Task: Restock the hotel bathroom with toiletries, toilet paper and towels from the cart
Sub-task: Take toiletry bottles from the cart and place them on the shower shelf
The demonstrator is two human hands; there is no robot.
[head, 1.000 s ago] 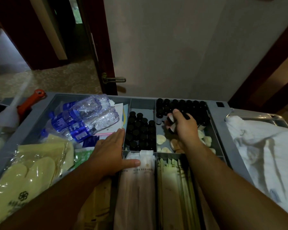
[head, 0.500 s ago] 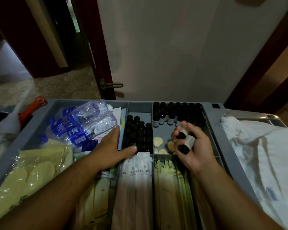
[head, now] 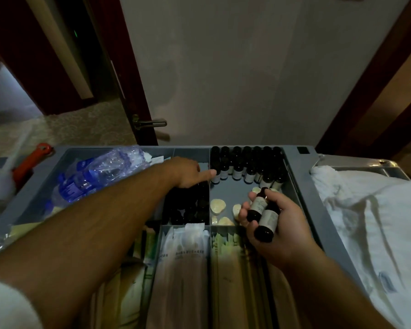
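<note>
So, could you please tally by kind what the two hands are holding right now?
Small dark labelled bottles, in the right hand: 2
Things seen in the left hand, which stretches one finger toward the cart's bottle row: 0
Total: 2

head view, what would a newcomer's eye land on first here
Most likely the right hand, middle right, gripping two small dark labelled bottles above the grey cart tray. Next, the left hand stretched across to the far compartments, one digit tip beside the standing row of dark bottles. Blue-labelled water bottles at far left and white linen on the right frame it.
</note>
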